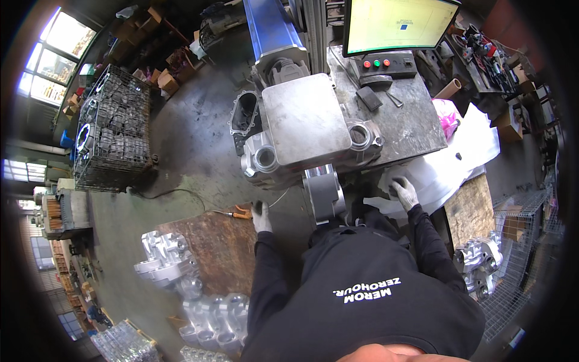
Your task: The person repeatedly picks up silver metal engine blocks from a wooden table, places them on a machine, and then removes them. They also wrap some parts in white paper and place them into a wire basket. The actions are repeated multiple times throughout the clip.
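Note:
My left hand (261,217), in a grey-white glove, is closed around an orange-handled air blow gun (242,213). A hose trails off to its left, and a thin curved nozzle (280,197) sticks out to the right. My right hand (405,193), gloved too, has its fingers curled at the near-left part of a large white sheet (440,175). Between my hands, a silver cast metal part (324,194) stands below a flat metal plate (307,119). Machined castings with round bores (264,158) sit at the plate's near corners.
A brown board (223,250) at the left carries silver castings (164,258). More castings (479,265) lie at the right beside a wire cage (512,265). Ahead are a worktable (416,120), a monitor (398,24) and a button box (386,64). A filled mesh crate (114,127) stands far left.

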`<act>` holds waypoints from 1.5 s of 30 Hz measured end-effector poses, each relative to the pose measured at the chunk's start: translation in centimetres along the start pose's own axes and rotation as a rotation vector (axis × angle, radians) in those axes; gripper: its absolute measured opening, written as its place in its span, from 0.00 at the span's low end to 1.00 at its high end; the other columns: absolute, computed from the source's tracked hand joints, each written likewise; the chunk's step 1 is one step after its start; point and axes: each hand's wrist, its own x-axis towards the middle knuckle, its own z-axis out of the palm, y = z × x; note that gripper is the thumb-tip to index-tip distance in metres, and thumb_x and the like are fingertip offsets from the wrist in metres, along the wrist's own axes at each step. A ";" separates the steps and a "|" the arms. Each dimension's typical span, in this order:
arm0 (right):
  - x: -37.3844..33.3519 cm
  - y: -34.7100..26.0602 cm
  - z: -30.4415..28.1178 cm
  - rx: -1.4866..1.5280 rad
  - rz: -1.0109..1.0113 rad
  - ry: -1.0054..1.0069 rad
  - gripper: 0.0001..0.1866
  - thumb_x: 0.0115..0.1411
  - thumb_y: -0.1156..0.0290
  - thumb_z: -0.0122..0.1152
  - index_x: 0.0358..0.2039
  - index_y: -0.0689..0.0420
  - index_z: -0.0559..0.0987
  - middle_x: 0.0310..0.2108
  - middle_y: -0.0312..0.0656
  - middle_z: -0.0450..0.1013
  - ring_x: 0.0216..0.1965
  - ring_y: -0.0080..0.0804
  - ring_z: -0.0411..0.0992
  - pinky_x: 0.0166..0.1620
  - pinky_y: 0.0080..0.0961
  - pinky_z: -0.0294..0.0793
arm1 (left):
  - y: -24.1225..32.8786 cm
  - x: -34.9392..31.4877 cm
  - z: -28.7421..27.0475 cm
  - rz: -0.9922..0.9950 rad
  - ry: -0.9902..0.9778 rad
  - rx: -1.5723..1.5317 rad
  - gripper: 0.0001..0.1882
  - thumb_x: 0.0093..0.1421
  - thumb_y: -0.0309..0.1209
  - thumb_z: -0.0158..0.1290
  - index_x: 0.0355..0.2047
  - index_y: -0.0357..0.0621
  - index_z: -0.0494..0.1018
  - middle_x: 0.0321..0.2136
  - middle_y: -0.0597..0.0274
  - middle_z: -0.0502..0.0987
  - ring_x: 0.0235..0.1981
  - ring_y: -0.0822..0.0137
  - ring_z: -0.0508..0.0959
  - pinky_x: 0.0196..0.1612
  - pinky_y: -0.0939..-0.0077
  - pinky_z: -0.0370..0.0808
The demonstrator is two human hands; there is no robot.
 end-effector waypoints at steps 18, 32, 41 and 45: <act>8.5 -10.8 3.9 -0.025 -0.343 -0.266 0.30 0.62 0.59 0.62 0.59 0.62 0.68 0.51 0.50 0.74 0.51 0.34 0.73 0.55 0.31 0.72 | 10.5 9.7 0.4 0.146 -0.289 -0.215 0.27 0.69 0.47 0.47 0.56 0.36 0.66 0.47 0.59 0.76 0.45 0.69 0.74 0.51 0.76 0.71; -9.6 -5.2 -8.3 0.024 -0.156 -0.093 0.23 0.61 0.56 0.62 0.46 0.63 0.78 0.37 0.49 0.79 0.40 0.33 0.78 0.45 0.31 0.76 | 16.3 -9.1 2.7 0.128 -0.260 0.066 0.19 0.64 0.37 0.46 0.44 0.33 0.75 0.31 0.56 0.79 0.31 0.62 0.79 0.34 0.67 0.77; -10.8 13.8 -28.4 -0.130 0.157 0.218 0.27 0.62 0.47 0.51 0.32 0.64 0.79 0.30 0.58 0.76 0.37 0.56 0.76 0.42 0.43 0.75 | 15.5 -29.7 23.1 -0.312 -0.129 0.233 0.32 0.69 0.49 0.41 0.64 0.35 0.60 0.62 0.48 0.65 0.58 0.54 0.70 0.57 0.59 0.71; -8.8 22.8 -43.0 -0.563 0.072 0.262 0.25 0.63 0.50 0.46 0.24 0.57 0.80 0.27 0.52 0.77 0.31 0.50 0.77 0.36 0.41 0.77 | 11.8 -39.6 36.5 -0.640 -0.425 0.191 0.41 0.65 0.63 0.41 0.69 0.50 0.52 0.61 0.52 0.61 0.57 0.52 0.68 0.57 0.50 0.71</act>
